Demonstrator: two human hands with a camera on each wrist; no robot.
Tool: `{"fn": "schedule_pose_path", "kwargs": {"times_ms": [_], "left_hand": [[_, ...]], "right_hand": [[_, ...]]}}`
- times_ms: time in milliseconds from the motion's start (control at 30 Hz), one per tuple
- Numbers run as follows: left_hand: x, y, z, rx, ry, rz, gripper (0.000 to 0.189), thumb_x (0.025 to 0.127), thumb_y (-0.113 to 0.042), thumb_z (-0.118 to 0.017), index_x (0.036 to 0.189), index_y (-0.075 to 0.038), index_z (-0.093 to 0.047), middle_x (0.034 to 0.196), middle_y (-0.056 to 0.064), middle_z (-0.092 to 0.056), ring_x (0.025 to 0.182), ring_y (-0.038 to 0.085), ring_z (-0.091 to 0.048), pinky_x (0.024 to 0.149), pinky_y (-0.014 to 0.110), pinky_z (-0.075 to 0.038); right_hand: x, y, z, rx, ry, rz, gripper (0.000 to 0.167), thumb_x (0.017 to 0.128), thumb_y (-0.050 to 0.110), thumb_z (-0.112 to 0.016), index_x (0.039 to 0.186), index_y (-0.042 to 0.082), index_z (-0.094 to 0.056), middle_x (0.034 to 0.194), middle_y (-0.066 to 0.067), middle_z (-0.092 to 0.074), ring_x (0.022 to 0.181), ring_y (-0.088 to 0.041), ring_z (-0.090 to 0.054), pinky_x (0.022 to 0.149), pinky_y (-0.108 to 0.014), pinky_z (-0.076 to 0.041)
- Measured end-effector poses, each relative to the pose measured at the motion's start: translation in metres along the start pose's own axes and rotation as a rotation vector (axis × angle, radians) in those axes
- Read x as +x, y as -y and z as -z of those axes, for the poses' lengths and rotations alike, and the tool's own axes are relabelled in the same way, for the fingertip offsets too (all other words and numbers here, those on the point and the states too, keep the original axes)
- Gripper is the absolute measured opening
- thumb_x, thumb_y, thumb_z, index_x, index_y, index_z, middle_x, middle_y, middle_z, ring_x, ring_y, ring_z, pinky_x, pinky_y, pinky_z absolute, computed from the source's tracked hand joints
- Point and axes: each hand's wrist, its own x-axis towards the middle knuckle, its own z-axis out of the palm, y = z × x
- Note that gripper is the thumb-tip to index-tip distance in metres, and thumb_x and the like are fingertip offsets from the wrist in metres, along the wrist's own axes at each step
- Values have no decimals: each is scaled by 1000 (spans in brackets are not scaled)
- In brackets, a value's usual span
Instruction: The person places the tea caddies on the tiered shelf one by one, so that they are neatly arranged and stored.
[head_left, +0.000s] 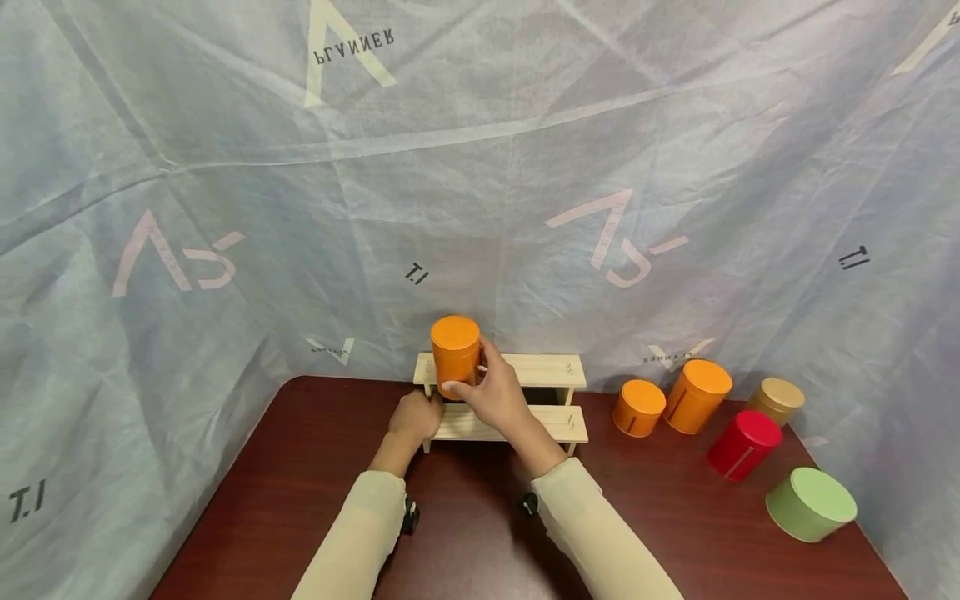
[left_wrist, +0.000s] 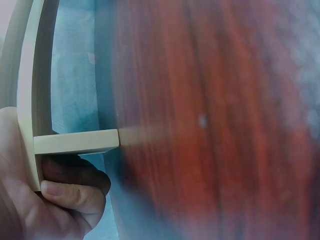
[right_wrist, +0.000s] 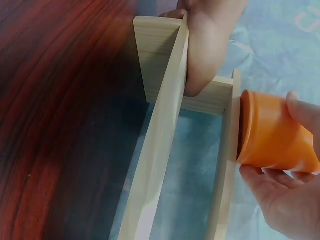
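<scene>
A pale two-step wooden stand (head_left: 543,422) is at the back of the table, below the draped sheet. My left hand (head_left: 416,417) grips the left end of its lower step; in the left wrist view, the fingers (left_wrist: 75,197) curl under the board beside the leg. With thumb and fingers, my right hand (head_left: 501,396) holds an upright orange canister (head_left: 455,354) at the left part of the upper step. From the right wrist view, the base of this canister (right_wrist: 275,131) is right at the upper board.
To the right of the stand are a short orange canister (head_left: 640,408), a taller orange canister (head_left: 699,396), a gold canister (head_left: 777,400), a red canister (head_left: 745,444) and a light green tin (head_left: 812,504). A grey printed sheet (head_left: 480,208) hangs behind the dark red table (head_left: 465,533).
</scene>
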Motion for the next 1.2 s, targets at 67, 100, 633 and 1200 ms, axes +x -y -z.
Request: {"fn": "schedule_pose_path", "kwargs": {"times_ms": [67,100,633,1200], "left_hand": [[0,0,0,-9,4,-3,55,112,-40,-34,66,-15,-52,52,-2,-38,44,15,-33,44,32,-35],[0,0,1,-14,6,-1,55,112,-40,-35,67,-14,-54,53,-1,-39,44,16,-34,44,33,-36],[3,-3,3,28,30,13,55,112,-38,-32,82,-7,-67,59,2,-48,49,19,-48,49,34,-43],[3,0,1,-35,45,9,56,114,-39,-33,77,-10,-63,53,-1,-42,45,15,-36,42,29,-35]], "right_hand": [[2,-1,-1,-7,-2,-4,92,87,23,-90,162,22,-37,144,-9,-63,132,-28,-64,105,-48,-58],[3,-2,-2,-8,-2,-7,92,87,22,-90,162,22,-37,143,-9,-63,131,-28,-65,105,-48,-58],[23,-20,-13,3,-38,-9,89,80,21,-95,154,13,-46,139,-12,-66,123,-28,-68,104,-46,-58],[27,-25,-17,-70,-83,-36,84,78,27,-97,148,8,-53,128,-13,-70,116,-28,-69,99,-45,-58]]}}
